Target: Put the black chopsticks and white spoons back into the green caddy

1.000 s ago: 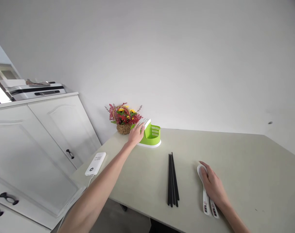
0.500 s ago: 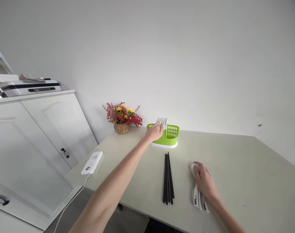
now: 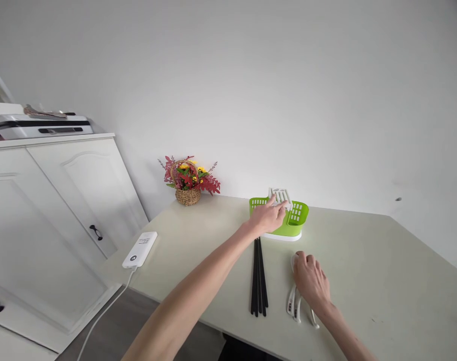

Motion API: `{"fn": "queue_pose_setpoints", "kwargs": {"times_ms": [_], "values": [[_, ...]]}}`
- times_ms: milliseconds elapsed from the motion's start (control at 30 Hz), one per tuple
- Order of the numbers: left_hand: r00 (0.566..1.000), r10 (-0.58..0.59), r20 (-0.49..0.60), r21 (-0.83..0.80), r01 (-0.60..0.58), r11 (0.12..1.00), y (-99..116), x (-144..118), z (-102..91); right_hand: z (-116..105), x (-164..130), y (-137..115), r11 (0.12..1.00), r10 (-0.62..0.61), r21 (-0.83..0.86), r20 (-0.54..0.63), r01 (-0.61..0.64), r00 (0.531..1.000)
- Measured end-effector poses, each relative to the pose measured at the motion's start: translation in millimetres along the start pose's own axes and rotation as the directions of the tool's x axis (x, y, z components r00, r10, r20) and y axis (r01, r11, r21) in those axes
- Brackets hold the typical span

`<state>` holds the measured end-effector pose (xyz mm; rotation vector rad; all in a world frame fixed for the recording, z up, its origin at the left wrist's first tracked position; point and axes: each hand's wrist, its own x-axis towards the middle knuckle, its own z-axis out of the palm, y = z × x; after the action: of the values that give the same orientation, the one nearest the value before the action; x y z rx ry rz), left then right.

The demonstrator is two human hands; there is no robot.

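Note:
My left hand (image 3: 269, 216) reaches across the table and is closed on the green cutlery holder (image 3: 284, 230). Its fingers are at the white slotted piece (image 3: 280, 196) that stands up in the middle of the holder. The holder has latticed compartments and a white base. Curled over a few white spoons (image 3: 293, 303) lying on the table, my right hand (image 3: 311, 278) hides most of their bowls; the handles fan out towards me. Several black chopsticks (image 3: 259, 281) lie side by side between my left forearm and the spoons, their far tips close to the holder.
A wicker basket of artificial flowers (image 3: 188, 195) stands by the wall at the back left. A white power bank (image 3: 140, 249) with a cable (image 3: 108, 306) lies at the table's left edge. White cabinets (image 3: 81, 200) flank the table (image 3: 363, 281) on the left.
My left hand has shifted the green holder to the right and slightly nearer. The spoons under my right hand have spread apart, and that hand has turned over them.

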<state>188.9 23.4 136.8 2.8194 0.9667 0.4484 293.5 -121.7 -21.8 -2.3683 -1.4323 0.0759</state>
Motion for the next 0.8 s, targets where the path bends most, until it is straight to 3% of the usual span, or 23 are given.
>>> {"fn": "queue_pose_setpoints", "kwargs": {"times_ms": [133, 200, 300, 400, 467, 633, 800], "values": [[0.997, 0.040, 0.059, -0.083, -0.035, 0.996, 3, -5, -2.4, -3, 1, 0, 0.999, 0.043, -0.028, 0.029, -0.042, 0.999], [0.997, 0.069, 0.017, -0.111, -0.066, 0.992, 0, -9, -3.3, -4, 1, 1, 0.998, 0.058, -0.030, 0.043, -0.057, 0.997], [0.972, 0.085, -0.217, -0.157, -0.121, 0.980, -11, -21, 0.7, -8, 1, 3, 0.997, 0.078, -0.029, 0.061, -0.076, 0.995], [0.884, -0.022, -0.468, -0.234, -0.099, 0.967, -31, -38, 14.3, -13, 0, 5, 0.994, 0.106, -0.031, 0.078, -0.104, 0.991], [0.832, -0.092, -0.547, -0.272, -0.073, 0.960, -48, -54, 28.0, -17, -1, 5, 0.993, 0.118, -0.036, 0.089, -0.115, 0.989], [0.795, -0.210, -0.569, -0.318, 0.023, 0.948, -79, -109, 65.9, -26, -5, 4, 0.990, 0.120, -0.083, 0.108, -0.111, 0.987], [0.822, -0.300, -0.484, -0.357, 0.128, 0.925, -74, -179, 90.4, -32, -5, 2, 0.982, 0.143, -0.138, 0.128, -0.125, 0.981]]}}
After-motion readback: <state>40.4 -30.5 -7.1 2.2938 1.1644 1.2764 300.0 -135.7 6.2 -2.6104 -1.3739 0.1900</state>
